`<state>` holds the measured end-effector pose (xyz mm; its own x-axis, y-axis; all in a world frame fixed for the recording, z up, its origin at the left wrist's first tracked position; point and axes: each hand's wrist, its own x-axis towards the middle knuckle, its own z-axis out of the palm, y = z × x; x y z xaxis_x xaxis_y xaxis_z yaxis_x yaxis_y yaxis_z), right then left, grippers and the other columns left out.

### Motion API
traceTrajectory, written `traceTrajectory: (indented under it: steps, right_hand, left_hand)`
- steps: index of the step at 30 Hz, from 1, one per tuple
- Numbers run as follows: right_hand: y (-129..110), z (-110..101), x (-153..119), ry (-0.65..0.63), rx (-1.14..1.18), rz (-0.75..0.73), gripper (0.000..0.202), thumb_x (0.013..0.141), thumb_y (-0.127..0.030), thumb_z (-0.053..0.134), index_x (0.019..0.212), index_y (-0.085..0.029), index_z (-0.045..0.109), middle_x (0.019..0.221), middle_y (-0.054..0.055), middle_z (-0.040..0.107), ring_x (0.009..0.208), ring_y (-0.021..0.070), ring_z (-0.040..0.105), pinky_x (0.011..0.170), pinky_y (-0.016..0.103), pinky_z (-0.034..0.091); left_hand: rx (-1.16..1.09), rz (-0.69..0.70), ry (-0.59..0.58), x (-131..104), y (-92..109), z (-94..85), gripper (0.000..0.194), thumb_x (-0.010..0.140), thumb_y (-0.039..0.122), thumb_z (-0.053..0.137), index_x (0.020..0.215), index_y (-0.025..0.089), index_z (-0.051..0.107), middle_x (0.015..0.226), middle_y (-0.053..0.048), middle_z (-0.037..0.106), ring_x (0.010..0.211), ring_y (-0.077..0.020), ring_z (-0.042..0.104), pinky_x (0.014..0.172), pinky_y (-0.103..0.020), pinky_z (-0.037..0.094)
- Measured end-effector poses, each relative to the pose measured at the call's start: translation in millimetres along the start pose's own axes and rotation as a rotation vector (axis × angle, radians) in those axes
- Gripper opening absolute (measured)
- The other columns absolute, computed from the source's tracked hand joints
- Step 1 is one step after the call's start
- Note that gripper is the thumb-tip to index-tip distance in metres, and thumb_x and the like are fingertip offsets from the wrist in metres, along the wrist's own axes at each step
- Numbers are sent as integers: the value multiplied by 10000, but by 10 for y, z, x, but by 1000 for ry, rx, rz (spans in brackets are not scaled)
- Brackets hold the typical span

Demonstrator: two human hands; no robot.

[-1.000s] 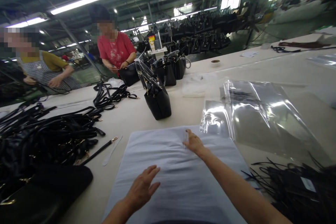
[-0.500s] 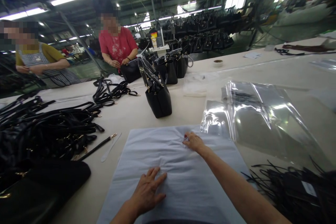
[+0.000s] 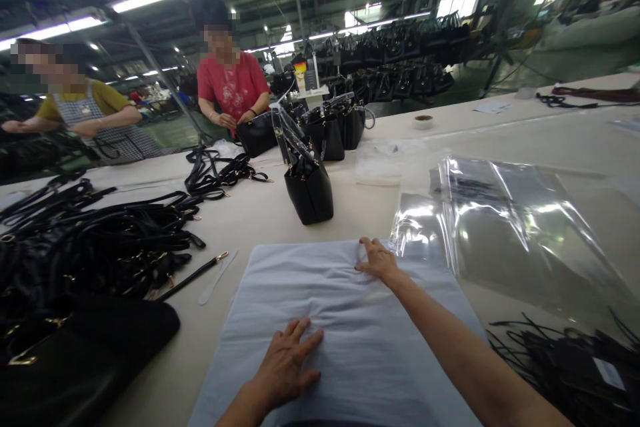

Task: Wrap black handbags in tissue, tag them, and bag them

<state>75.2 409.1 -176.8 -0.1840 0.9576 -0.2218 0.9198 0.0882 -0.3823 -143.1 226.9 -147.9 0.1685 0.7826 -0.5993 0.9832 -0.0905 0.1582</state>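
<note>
A stack of pale blue-white tissue paper (image 3: 350, 347), wrinkled in the middle, lies flat before me on the table. My left hand (image 3: 290, 360) rests on its lower part, fingers spread, with nothing in it. Near the far edge of the paper, my right hand (image 3: 377, 259) touches the sheet, its thumb and fingers apart. Just beyond the paper stands a black handbag (image 3: 310, 193) with plastic-wrapped handles. Clear plastic bags (image 3: 500, 213) lie right of my right hand.
Black straps (image 3: 125, 233) with gold clasps heap at left, behind a large black bag (image 3: 100, 360). Black tags with cords (image 3: 575, 360) lie at lower right. A tape roll (image 3: 423, 121) sits farther back. Two people stand across the table, one holding a black bag (image 3: 257, 133).
My right hand's fingers have opened from a pinch on the paper and reach slightly farther toward its far edge. My left hand stays spread. The co-worker at far left has moved their arms apart.
</note>
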Motion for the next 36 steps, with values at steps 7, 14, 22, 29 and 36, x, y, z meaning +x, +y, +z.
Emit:
traceTrajectory:
  steps: [7,14,22,29,36]
  right_hand:
    - [-30,-28,14,-32,-49,-107,557,713,-265,693,1225,-268,474,1177,87,482,1105,236,521,848,322,425]
    - [-12,-23,-6,-14,-69,-159,527,738,-264,683,1224,-253,481,1201,93,476,1094,231,528,852,329,433]
    - [4,-14,18,24,-86,-225,475,723,-240,695,1165,-219,525,1189,91,505,1072,212,534,825,293,432]
    - [-50,-125,111,49,-130,-323,122,724,-247,709,776,-173,627,1012,85,624,1039,261,525,856,375,373]
    - [-341,-581,-367,62,-183,-582,101,892,-223,494,846,-171,567,808,45,641,743,141,561,759,274,366]
  left_hand:
    - [12,9,10,17,-14,31,685,727,304,619,1362,342,362,1500,-86,239,1367,-318,217,1074,-545,243]
    - [25,31,35,27,-33,39,685,726,317,630,1359,334,369,1488,-96,268,1354,-324,245,1065,-541,264]
    - [2,26,12,22,-23,14,692,729,314,626,1365,337,357,1495,-98,249,1362,-323,228,1072,-549,242]
    - [27,101,108,85,-155,118,666,713,306,667,1331,303,421,1439,-120,359,1313,-323,337,1031,-536,342]
    - [253,270,960,207,-98,-616,708,749,201,631,1383,152,318,1432,-182,345,1363,-348,210,1080,-580,228]
